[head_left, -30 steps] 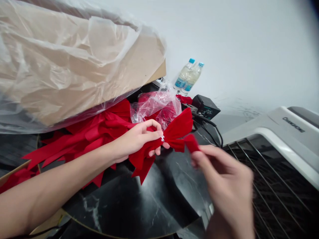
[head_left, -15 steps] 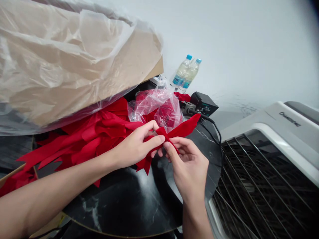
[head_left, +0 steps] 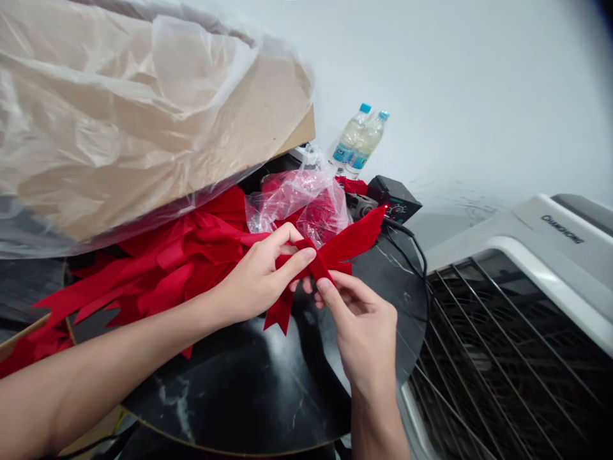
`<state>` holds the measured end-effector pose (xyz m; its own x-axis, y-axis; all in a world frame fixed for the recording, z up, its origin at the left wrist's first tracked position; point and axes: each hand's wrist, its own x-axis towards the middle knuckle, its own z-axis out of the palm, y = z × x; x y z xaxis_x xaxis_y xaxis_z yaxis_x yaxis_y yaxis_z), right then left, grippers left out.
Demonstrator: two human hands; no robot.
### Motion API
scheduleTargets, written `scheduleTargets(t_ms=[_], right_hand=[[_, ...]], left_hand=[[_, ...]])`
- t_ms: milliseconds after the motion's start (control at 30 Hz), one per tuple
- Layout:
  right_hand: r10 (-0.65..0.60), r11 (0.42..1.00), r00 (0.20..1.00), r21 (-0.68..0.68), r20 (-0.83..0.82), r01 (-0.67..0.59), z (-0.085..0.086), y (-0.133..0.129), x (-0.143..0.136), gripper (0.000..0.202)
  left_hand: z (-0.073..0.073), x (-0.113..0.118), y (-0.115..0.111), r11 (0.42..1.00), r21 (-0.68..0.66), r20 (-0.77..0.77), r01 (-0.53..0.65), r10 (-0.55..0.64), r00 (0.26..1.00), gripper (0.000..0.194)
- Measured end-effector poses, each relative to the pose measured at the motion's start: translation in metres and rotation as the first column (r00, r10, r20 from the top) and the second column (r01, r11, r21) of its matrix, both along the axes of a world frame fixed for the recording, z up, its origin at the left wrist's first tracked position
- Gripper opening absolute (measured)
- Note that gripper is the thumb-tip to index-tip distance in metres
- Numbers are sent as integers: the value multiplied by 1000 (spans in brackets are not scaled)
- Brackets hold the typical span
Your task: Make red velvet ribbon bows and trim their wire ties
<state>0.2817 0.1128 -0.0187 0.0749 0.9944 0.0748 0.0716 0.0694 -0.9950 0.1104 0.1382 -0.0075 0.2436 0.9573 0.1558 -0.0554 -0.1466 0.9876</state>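
A red velvet ribbon (head_left: 357, 235) is folded across itself between my two hands, above the dark marbled table (head_left: 230, 396). My left hand (head_left: 265, 271) is closed, pinching the crossing with thumb and fingers. Lower right of that, my right hand (head_left: 361, 319) pinches a narrow strip of the same ribbon. One long end points up to the right; a notched end hangs below my left fingers. Part of the fold is hidden behind my fingers. To the left lies a heap of red ribbons (head_left: 163, 275) with notched ends.
A clear plastic bag (head_left: 301, 198) with red material sits behind my hands. Two water bottles (head_left: 357, 140) stand near the wall, beside a black control box (head_left: 395, 198) with cables. A plastic-covered cardboard box (head_left: 143, 128) overhangs the left; a Changhong cooler (head_left: 507, 345) stands right.
My right hand has moved slightly down and left, drawing the narrow ribbon strip downward across the crossing. More ribbon now shows to the right of the crossing. My left hand keeps its pinch.
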Motion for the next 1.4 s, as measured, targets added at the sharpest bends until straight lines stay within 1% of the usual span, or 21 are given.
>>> scheduleTargets(t_ms=[167, 333, 500, 633, 800, 933, 1133, 1233, 1400], right_hand=[[41, 999, 998, -17, -45, -41, -4, 3, 4, 25], [94, 995, 987, -23, -128, -98, -6, 0, 5, 19], [77, 994, 972, -58, -221, -92, -7, -1, 4, 19], [61, 996, 959, -52, -277, -78, -6, 1, 3, 19], [96, 989, 935, -69, -342, -127, -6, 0, 2, 19], [121, 985, 937, -78, -329, -154, -8, -1, 2, 18], [89, 989, 957, -87, -276, -117, -9, 0, -1, 20], [64, 992, 964, -90, -257, -90, -9, -1, -1, 20], [48, 997, 966, -49, -255, -62, -10, -3, -2, 18]], left_hand=[[1, 2, -2, 1000, 1, 6, -22, 22, 1000, 25], [3, 2, -2, 999, 45, 27, -15, 14, 1000, 23], [0, 1, -2, 996, 86, 25, -24, 22, 999, 22], [-5, 0, -2, 994, 107, 38, -11, 7, 999, 21], [-6, 0, -2, 992, 123, 29, -20, 17, 999, 18], [-7, 0, -2, 988, 151, 25, -27, 23, 999, 17], [-9, 0, -2, 980, 195, 16, -40, 37, 999, 15], [-8, 0, -2, 980, 196, 13, -39, 37, 999, 15], [-6, 1, -2, 986, 167, 57, -28, 18, 998, 15]])
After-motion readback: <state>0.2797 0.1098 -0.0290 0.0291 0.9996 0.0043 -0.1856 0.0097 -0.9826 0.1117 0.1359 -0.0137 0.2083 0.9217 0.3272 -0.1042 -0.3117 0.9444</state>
